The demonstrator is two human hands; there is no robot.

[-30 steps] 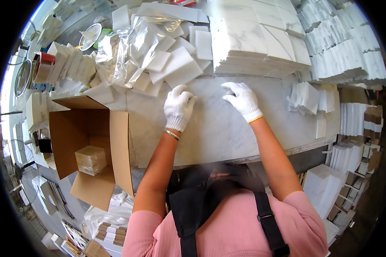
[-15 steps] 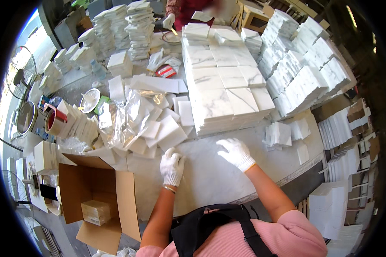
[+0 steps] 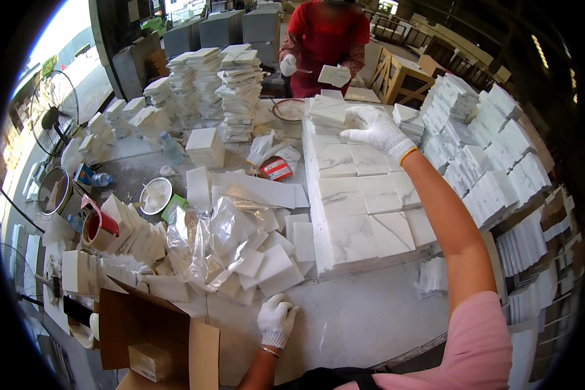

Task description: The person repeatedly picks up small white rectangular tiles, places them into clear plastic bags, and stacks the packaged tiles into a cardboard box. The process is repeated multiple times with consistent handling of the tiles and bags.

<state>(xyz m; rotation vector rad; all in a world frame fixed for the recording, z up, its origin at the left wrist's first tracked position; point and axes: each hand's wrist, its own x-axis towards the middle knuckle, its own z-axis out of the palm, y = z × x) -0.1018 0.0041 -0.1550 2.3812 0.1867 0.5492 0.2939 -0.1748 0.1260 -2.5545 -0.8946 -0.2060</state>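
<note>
One block of grey-veined white marble tiles [image 3: 344, 195], landmark. Right hand [image 3: 374, 130], white-gloved: over block's far end, thumb and fingers parted, beside small tile pile [image 3: 327, 112] atop block; contact unclear from this angle. Left hand [image 3: 277, 322], white-gloved: fingers curled closed, on worktop [image 3: 357, 315] before block. Clear plastic film [image 3: 195, 244]: left of block. Cardboard carton [image 3: 203, 351]: front-left of block.

The lower edge crops the cardboard box [image 3: 203, 354]; whether the right hand [image 3: 380, 132] touches the tiles [image 3: 327, 112] is hard to tell.
</note>
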